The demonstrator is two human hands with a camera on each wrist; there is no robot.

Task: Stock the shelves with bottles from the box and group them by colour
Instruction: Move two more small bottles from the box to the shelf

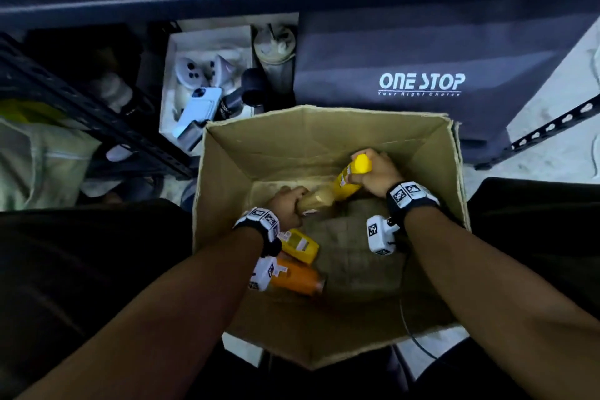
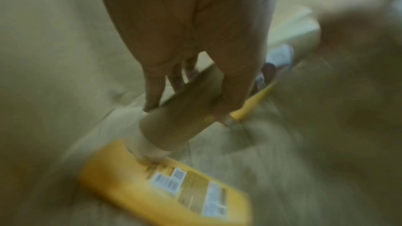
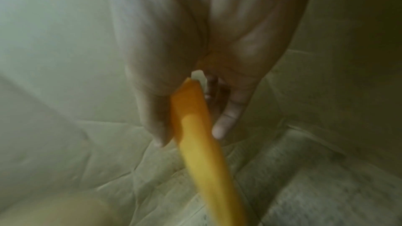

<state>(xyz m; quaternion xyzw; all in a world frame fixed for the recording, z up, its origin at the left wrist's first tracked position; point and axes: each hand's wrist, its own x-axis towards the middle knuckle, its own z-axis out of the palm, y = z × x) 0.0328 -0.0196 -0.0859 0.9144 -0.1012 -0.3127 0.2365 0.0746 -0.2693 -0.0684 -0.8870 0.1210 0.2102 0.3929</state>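
Head view: inside the cardboard box, the left hand grips a beige bottle; the right hand grips a yellow bottle farther right. A second yellow bottle and an orange bottle lie near-left.

Left wrist view: fingers wrap the beige bottle.

Right wrist view: fingers clasp the yellow bottle.

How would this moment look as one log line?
left hand: grips beige bottle | right hand: grips yellow bottle | both inside cardboard box

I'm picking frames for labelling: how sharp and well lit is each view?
Head view: dim, edges bowed by the wide lens, yet the cardboard box and both hands read clearly. Left wrist view: heavy motion smear, the beige bottle soft. Right wrist view: washed-out and blurred, the yellow bottle a streak.
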